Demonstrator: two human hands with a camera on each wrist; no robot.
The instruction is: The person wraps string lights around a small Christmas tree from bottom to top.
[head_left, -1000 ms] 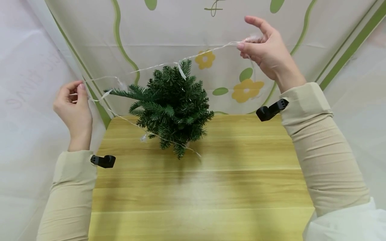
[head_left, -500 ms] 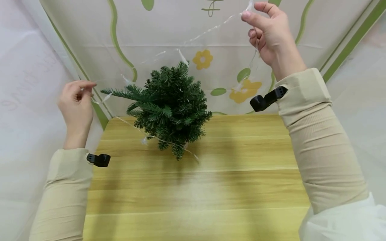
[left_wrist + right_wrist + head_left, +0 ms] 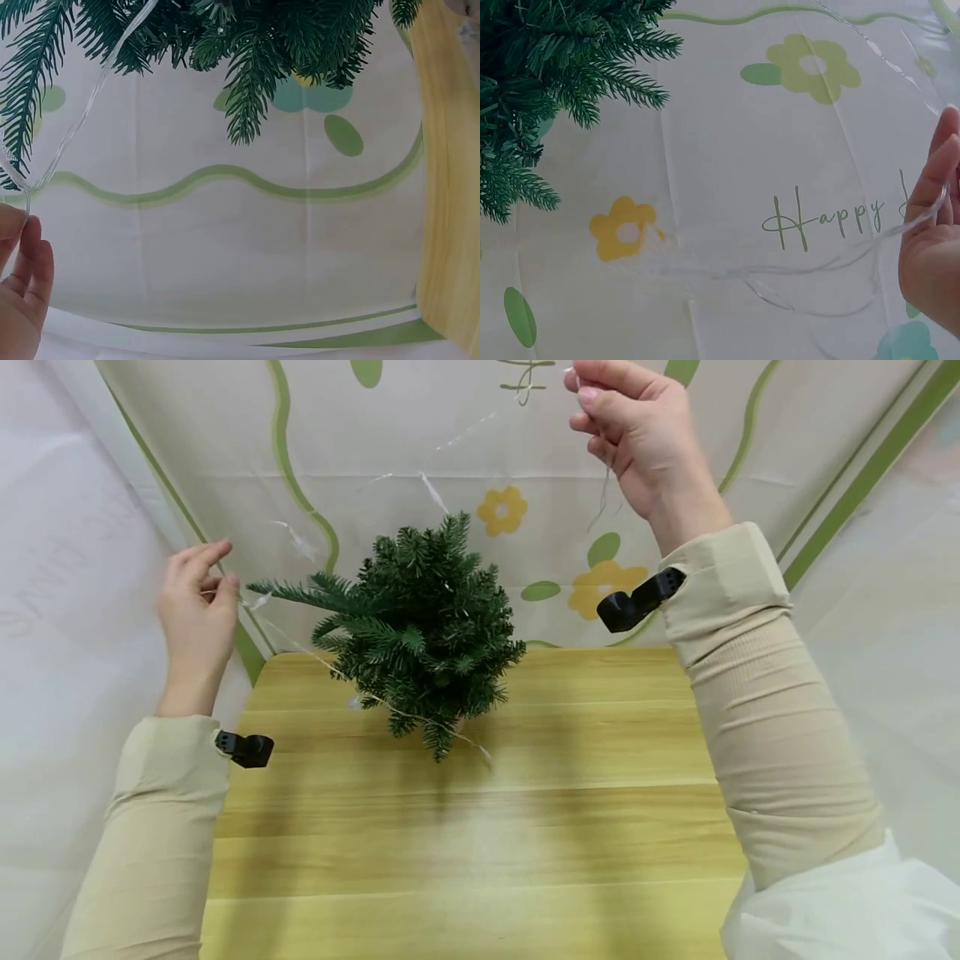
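A small green artificial tree (image 3: 431,627) stands near the table's back edge. Across its lower front runs a thin clear light string (image 3: 300,647) with white ends. At the tip of the long left branch my left hand (image 3: 197,627) pinches the string; in the left wrist view the fingers (image 3: 36,259) hold it just below that tip. Up and to the right, my right hand (image 3: 652,452) grips another length of the string, and loose strands (image 3: 802,268) hang from it in the right wrist view. Between the hands the string passes behind the treetop, faint against the backdrop.
The wooden table (image 3: 480,860) spreads in front of the tree. Behind it stands a pale backdrop (image 3: 420,410) with green wavy lines and yellow flowers. White side panels (image 3: 60,568) flank the table.
My right hand has risen, then shifted left, with the string. The string's far stretch now lies higher behind the tree. My left hand has stayed by the left branch, moving slightly.
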